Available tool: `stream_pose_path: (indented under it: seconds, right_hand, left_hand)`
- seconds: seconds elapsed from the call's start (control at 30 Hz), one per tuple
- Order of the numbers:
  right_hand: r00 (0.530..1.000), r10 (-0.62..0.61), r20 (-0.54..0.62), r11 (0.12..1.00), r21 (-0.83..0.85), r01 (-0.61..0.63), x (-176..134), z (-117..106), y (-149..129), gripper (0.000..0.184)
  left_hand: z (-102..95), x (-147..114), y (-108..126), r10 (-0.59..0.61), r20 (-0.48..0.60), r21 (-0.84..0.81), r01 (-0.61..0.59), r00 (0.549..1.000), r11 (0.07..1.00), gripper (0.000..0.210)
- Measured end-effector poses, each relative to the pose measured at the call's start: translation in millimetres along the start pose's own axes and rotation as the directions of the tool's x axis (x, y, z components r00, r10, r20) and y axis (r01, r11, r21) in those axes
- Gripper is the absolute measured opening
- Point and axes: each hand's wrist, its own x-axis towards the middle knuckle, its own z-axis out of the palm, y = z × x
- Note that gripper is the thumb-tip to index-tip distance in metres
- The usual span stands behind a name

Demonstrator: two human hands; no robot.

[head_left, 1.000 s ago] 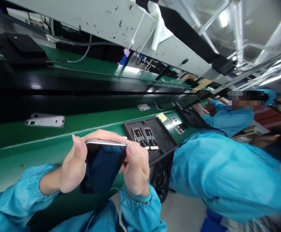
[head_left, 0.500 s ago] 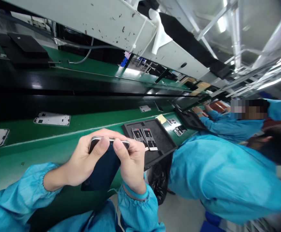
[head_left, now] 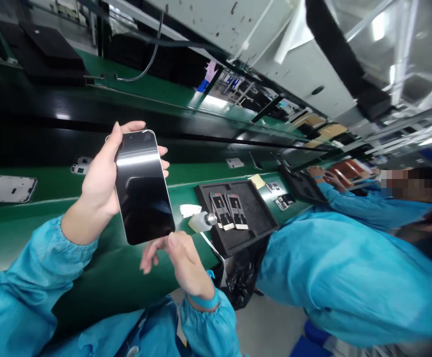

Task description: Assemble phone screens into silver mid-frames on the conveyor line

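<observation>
A smartphone (head_left: 143,198) with a dark, glossy screen and a light rim is held up at a tilt over the green bench. My left hand (head_left: 101,177) wraps round its left side and back, the thumb along the edge and fingertips showing past the right side. At the phone's lower right corner is my right hand (head_left: 186,260), thumb and index finger pinched there, the other fingers curled below. Whether a thin film lies between those fingertips cannot be seen. Right of the phone are a small bottle (head_left: 201,222) with a metal top and a folded white wipe (head_left: 190,210).
A black foam tray (head_left: 255,206) holds several phone parts. Phone back covers (head_left: 5,187) lie on the green line at left. A yellow note (head_left: 256,181) is behind the tray. A co-worker's blue sleeve (head_left: 335,267) is close on the right, above a black bag (head_left: 241,282).
The phone has turned upright with its screen facing me. My left hand moved up its side, my right hand went down to the lower corner. The bottle and wipe have come into sight.
</observation>
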Motion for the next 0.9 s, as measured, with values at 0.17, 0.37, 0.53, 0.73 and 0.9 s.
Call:
stream_pose_path:
  seconds: [0.17,0.37,0.53,0.73,0.9]
  right_hand:
    - [0.996,-0.064,-0.058,0.995,0.07,0.068,-2,6,12,0.066]
    - [0.976,-0.082,-0.202,0.997,-0.019,0.079,0,4,16,0.062]
    - [0.981,-0.109,-0.163,0.991,-0.094,0.094,-7,4,21,0.065]
    - [0.964,-0.153,-0.218,0.988,-0.011,0.154,0,14,31,0.066]
    - [0.978,-0.149,-0.146,0.987,0.039,0.156,7,25,41,0.066]
  left_hand:
    - [-0.1,1,5,-0.015,-0.025,0.003,0.015,1.0,1.0,0.054]
    - [0.6,-1,7,-0.036,-0.032,-0.029,0.035,0.999,0.999,0.047]
    - [-2.8,-4,5,-0.042,0.014,-0.06,0.043,0.999,0.997,0.045]
    - [0.4,-1,-5,-0.046,-0.009,-0.107,0.044,0.999,0.993,0.042]
    - [3.3,-2,-8,0.038,-0.007,-0.165,-0.038,0.999,0.986,0.041]
